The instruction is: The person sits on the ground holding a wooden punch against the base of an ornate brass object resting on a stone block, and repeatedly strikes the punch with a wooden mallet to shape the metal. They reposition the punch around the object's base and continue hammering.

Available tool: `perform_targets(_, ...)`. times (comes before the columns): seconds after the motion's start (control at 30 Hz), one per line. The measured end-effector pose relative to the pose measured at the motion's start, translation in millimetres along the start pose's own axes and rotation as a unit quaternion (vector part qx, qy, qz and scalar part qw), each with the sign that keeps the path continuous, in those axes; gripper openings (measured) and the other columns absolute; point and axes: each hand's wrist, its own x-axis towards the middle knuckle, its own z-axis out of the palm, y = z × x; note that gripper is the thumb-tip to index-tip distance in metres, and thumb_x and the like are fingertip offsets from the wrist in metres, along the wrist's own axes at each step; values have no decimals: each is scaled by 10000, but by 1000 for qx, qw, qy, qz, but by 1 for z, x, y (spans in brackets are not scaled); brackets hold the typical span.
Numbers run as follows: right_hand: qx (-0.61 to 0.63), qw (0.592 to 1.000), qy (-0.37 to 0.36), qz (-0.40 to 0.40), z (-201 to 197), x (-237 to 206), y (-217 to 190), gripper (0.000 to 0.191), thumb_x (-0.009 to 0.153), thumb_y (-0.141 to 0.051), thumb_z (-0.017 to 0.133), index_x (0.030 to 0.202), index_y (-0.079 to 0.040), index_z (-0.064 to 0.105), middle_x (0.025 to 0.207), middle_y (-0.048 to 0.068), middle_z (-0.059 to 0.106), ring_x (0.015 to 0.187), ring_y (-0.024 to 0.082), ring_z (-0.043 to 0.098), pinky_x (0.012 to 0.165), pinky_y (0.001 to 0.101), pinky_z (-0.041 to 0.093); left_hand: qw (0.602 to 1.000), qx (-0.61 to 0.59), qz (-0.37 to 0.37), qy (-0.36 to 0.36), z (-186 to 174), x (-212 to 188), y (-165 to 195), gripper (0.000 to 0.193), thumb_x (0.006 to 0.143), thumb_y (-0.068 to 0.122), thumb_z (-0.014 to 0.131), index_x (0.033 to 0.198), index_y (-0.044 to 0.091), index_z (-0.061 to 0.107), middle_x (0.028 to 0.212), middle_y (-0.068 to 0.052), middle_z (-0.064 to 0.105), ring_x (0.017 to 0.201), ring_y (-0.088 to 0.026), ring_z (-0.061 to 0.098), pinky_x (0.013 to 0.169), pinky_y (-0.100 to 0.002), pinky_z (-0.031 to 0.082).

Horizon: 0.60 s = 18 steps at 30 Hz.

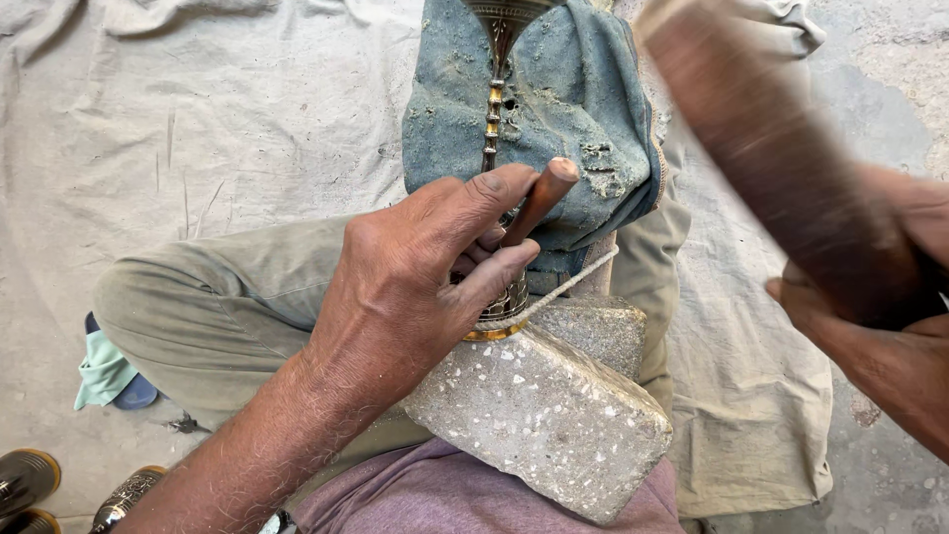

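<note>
My left hand (420, 272) grips a short metal punch (539, 203) and presses its tip against an engraved brass piece (494, 114). The brass piece has a ringed stem and a round base (499, 321), and it rests on a speckled stone block (544, 415) in my lap. A cord (573, 282) runs over the base. My right hand (870, 316) holds a wooden mallet (771, 148), raised and motion-blurred, at the upper right. A worn blue denim cloth (583, 99) lies under the brass piece.
I sit cross-legged in olive trousers (208, 297) on a grey ground sheet (198, 119). Other brass pieces (30, 480) lie at the bottom left, beside a pale green cloth (99, 371). Bare concrete floor (880, 89) shows at the right.
</note>
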Motion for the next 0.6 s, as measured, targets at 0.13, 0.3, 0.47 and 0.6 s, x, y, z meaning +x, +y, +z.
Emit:
perform_targets(0.13, -33, 980, -74, 182, 30, -5, 55, 236, 1005, -190, 702, 1188, -53, 639, 888, 148, 599, 568, 259, 651, 619, 357, 620, 1000, -1, 16, -10, -2, 3, -3, 547, 916, 186, 831, 1403, 119, 590, 1062, -70, 741, 867, -127, 766, 761, -280, 648)
perform_targets(0.3, -54, 994, -35, 93, 42, -9, 73, 309, 947, -228, 739, 1182, -64, 623, 850, 139, 618, 593, 244, 644, 598, 355, 612, 999, 16, 19, -29, -4, 4, -5, 545, 915, 183, 829, 1409, 149, 599, 971, -48, 737, 820, -129, 755, 739, -288, 645)
perform_targets(0.47, -21, 997, -15, 70, 30, -9, 32, 321, 956, -246, 726, 1160, -32, 602, 781, 96, 613, 569, 209, 618, 565, 326, 598, 999, 4, 22, -36, -6, 5, -6, 561, 912, 185, 828, 1418, 154, 587, 987, -43, 737, 831, -126, 756, 742, -276, 650)
perform_targets(0.6, 5, 998, -9, 60, 22, -10, 24, 399, 915, -210, 699, 1246, -5, 611, 801, 80, 627, 574, 175, 595, 540, 314, 567, 998, -11, 27, -48, -8, 7, -8, 562, 902, 182, 828, 1413, 158, 596, 1010, -40, 744, 838, -124, 761, 749, -275, 655)
